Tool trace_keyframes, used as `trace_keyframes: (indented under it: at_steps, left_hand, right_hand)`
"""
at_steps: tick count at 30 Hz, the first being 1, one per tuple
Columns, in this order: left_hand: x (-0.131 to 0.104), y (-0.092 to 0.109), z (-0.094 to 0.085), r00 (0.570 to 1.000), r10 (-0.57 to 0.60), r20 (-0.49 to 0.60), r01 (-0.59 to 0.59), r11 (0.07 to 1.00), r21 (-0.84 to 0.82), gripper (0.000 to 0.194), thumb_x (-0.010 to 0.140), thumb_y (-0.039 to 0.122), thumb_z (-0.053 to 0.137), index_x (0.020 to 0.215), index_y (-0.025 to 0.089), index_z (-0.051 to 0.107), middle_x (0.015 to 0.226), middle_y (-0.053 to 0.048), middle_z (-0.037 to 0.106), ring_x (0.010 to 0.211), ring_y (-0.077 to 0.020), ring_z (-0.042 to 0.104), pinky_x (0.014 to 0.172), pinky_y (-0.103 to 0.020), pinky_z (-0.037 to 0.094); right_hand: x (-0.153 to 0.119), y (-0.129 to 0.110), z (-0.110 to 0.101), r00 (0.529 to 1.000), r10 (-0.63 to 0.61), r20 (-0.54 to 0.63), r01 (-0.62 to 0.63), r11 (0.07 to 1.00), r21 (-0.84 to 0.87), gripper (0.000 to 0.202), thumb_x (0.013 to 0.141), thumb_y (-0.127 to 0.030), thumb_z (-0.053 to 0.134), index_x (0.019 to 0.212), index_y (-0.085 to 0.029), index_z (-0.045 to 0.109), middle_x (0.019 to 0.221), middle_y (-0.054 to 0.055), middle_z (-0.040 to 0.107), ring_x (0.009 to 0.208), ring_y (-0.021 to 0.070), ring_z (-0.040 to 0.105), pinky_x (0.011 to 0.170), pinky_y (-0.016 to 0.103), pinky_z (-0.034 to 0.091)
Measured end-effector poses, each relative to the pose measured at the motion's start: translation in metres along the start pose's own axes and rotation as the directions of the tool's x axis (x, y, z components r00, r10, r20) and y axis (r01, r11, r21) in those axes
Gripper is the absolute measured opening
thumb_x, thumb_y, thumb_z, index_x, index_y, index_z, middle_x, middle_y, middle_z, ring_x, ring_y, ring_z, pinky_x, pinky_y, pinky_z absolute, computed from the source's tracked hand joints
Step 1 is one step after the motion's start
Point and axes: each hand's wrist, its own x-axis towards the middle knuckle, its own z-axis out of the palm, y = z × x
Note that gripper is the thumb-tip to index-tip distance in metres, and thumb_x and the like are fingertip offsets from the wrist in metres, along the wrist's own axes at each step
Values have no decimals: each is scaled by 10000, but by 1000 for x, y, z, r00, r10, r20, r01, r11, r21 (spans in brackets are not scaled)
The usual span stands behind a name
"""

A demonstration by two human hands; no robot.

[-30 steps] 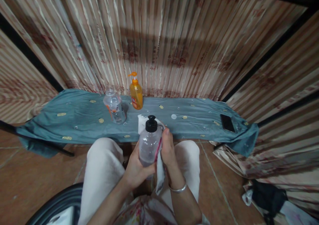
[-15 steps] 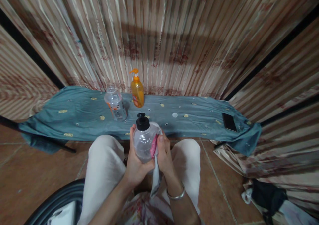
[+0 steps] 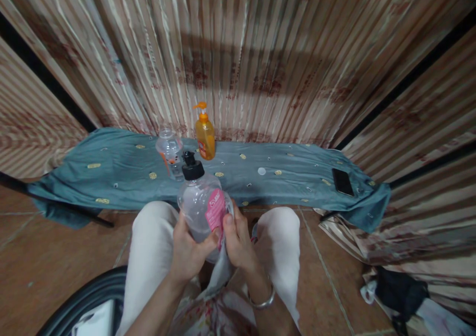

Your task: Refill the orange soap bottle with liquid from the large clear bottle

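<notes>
Between my knees I hold a clear pump bottle (image 3: 195,204) with a black pump top, tilted to the left. A pink label (image 3: 215,209) shows on its right side. My left hand (image 3: 191,247) is closed around the bottle's lower left side, the thumb across its front near the label. Pressed to the right side is my right hand (image 3: 238,237), its fingers closed on a whitish cloth (image 3: 221,271) that lies against the bottle and hangs down to my lap. The fingertips behind the bottle are hidden.
On the low table with a blue-green cloth (image 3: 122,177) stand an open clear plastic bottle (image 3: 171,152) and an orange pump bottle (image 3: 206,138). A black phone (image 3: 342,182) lies at the right end. A black round tub (image 3: 85,289) is at lower left, and striped curtains hang behind.
The pump bottle has tilted and turned to the left, so more of its pink label shows. Both hands moved with it, the left one slightly lower and further left.
</notes>
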Motion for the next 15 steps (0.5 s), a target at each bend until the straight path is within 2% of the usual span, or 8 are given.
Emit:
trace_keyframes:
  at_steps: [3, 6, 10, 15]
  left_hand:
    - [3, 3, -2, 1000, -11, -26, 11, 1000, -3, 492, 562, 335, 753, 975, 144, 565, 871, -47, 684, 740, -194, 663, 699, -295, 565]
    - [7, 4, -4, 999, -13, -41, 13, 1000, 3, 524, 563, 342, 749, 1009, 136, 567, 898, -56, 681, 765, -200, 663, 712, -304, 564]
    - [11, 5, -5, 998, 8, -65, -7, 1000, 23, 555, 566, 354, 738, 1043, 127, 569, 929, -66, 677, 793, -208, 664, 724, -317, 564]
    - [16, 2, -5, 994, 56, -98, -48, 995, 83, 571, 581, 354, 728, 1080, 129, 567, 961, -73, 670, 846, -225, 663, 751, -332, 559]
  right_hand:
    - [-3, 5, 2, 999, 30, 13, -30, 999, 31, 415, 936, -463, 375, 1218, -236, 579, 1003, 34, 698, 832, 166, 627, 898, 296, 440]
    - [-5, 12, 8, 992, 125, -28, -119, 979, 165, 413, 920, -481, 416, 1197, -251, 619, 1062, 26, 697, 913, 168, 623, 930, 296, 425]
    - [-5, 19, 21, 957, 286, -49, -232, 854, 465, 421, 864, -535, 503, 1099, -236, 684, 1085, 23, 700, 1021, 184, 605, 958, 307, 422]
    - [-4, 18, 38, 912, 409, -27, -304, 720, 623, 494, 826, -596, 513, 1081, -213, 692, 1064, 36, 712, 1030, 197, 621, 965, 344, 445]
